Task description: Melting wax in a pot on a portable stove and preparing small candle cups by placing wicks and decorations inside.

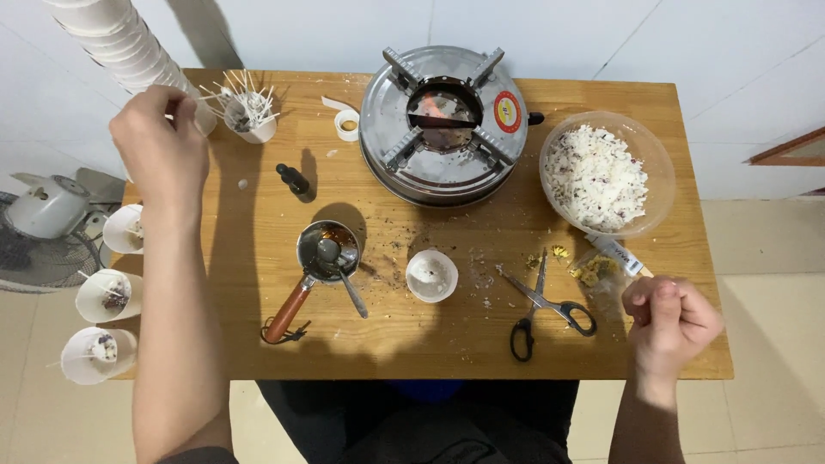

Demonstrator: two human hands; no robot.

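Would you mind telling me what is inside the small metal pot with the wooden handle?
Inside the small metal pot lies a metal spoon, its bowl resting in a thin dark brownish residue and its handle sticking out over the rim. The spoon covers part of the pot's bottom, so that patch cannot be seen.

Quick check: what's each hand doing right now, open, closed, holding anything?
Left hand: curled at the stack of white paper cups; whether it grips one cannot be told.
Right hand: closed in a loose fist; any contents cannot be told.

A round red-and-yellow label (508, 112) sits on the silver stove's (387, 129) right top side.
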